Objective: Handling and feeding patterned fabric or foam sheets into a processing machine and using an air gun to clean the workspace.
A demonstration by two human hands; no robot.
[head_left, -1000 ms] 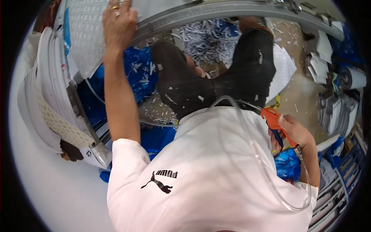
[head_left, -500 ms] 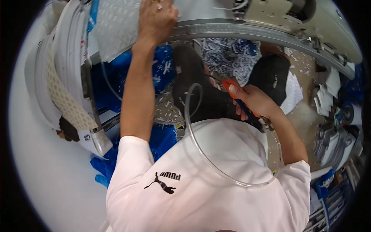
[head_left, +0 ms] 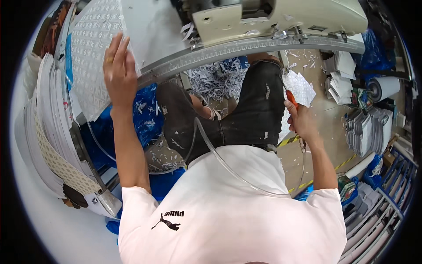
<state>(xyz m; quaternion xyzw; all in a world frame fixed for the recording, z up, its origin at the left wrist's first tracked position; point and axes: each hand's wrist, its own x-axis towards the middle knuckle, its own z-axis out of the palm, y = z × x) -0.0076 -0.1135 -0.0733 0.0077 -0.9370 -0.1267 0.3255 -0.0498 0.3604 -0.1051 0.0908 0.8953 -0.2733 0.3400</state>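
Sheet (head_left: 91,53), white and patterned, lies at far left on the worktop (head_left: 151,35), its longer visible direction running from far to near. The left hand (head_left: 119,72) is much the nearer to it, over its right edge, fingers extended and clasping nothing visible; whether the palm presses down, I cannot tell. Well apart, the right hand (head_left: 303,121) is wrapped round an orange air gun (head_left: 291,98), whose long axis runs far to near, slim end pointing far. From that grip, the sheet lies left and farther off, with the dark-trousered legs (head_left: 246,108) between. Clear hose (head_left: 218,157) curves across the near shirt front (head_left: 246,220).
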